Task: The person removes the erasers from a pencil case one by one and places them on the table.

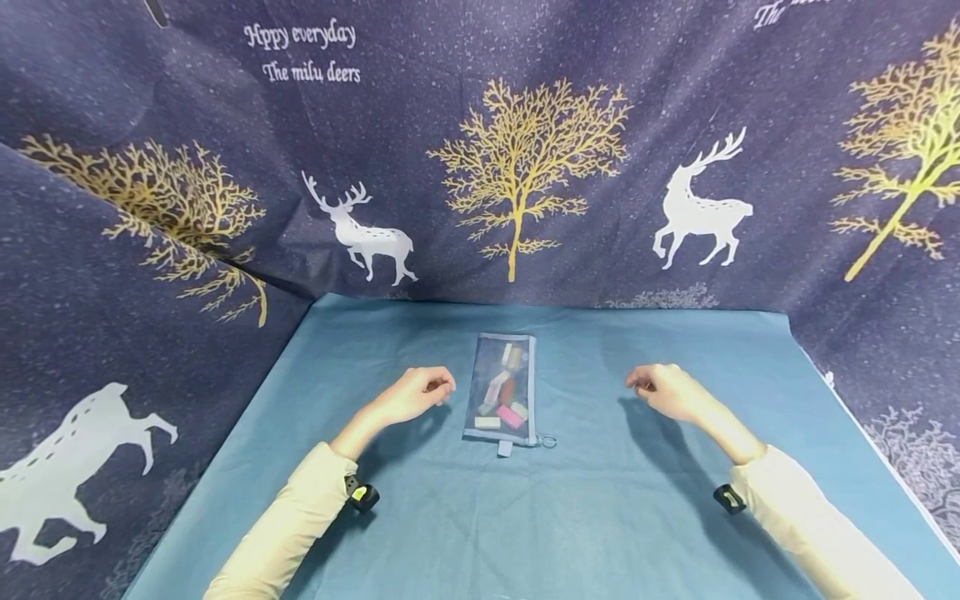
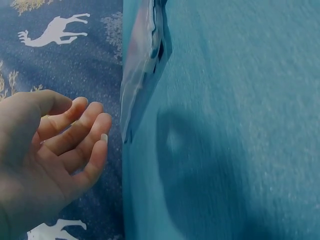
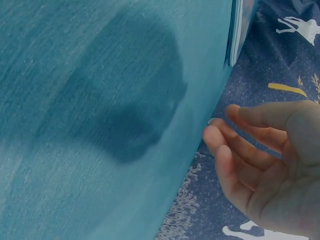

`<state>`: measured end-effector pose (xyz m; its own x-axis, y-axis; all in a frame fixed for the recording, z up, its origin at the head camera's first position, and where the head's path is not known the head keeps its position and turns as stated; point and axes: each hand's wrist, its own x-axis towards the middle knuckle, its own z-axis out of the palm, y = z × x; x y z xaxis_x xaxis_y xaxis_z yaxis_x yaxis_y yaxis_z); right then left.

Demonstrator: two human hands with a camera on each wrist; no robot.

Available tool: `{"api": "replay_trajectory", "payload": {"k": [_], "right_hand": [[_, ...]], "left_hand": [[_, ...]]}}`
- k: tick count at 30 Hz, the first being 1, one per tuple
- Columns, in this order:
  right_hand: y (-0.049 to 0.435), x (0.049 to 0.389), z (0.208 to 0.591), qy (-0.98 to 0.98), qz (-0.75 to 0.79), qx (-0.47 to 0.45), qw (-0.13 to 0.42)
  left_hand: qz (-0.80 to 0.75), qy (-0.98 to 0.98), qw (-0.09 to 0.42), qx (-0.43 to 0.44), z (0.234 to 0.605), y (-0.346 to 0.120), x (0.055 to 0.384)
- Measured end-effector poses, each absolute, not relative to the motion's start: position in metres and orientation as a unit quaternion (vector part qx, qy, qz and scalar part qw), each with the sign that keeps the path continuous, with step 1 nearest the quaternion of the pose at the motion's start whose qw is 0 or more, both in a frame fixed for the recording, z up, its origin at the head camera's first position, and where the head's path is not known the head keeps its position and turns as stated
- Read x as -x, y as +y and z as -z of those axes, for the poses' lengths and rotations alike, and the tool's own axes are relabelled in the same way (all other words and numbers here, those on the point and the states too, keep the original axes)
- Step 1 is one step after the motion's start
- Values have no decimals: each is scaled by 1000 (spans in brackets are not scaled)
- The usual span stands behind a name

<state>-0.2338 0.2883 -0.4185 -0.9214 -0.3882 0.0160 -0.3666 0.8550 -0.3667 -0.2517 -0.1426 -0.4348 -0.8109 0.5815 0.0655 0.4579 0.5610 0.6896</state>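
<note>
A see-through mesh zipper pouch (image 1: 486,379) lies flat in the middle of the table, its zipper along the right side with a ring pull at the lower right corner. Inside it show several small blocks, among them a pink one (image 1: 511,417), a reddish-brown one and some pale ones. My left hand (image 1: 417,392) hovers just left of the pouch, fingers loosely curled around nothing. Farther off, on the right side, my right hand (image 1: 670,390) hangs over the cloth, also loosely curled with nothing in it. Both wrist views show bare palms and relaxed fingers.
Blue cloth (image 1: 570,517) covers the table. A dark curtain (image 1: 585,50) with white deer and golden trees rises behind it and at both sides. Each wrist carries a small black camera, such as the left one (image 1: 365,497).
</note>
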Motion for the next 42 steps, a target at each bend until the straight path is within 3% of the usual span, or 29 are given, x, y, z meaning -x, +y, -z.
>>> {"api": "replay_trajectory", "payload": {"k": [19, 42], "right_hand": [[275, 236, 423, 955, 181, 211, 100], [257, 235, 430, 936, 208, 244, 146]], "left_hand": [[-356, 870, 118, -320, 436, -115, 250], [-320, 869, 109, -362, 444, -87, 245]]}}
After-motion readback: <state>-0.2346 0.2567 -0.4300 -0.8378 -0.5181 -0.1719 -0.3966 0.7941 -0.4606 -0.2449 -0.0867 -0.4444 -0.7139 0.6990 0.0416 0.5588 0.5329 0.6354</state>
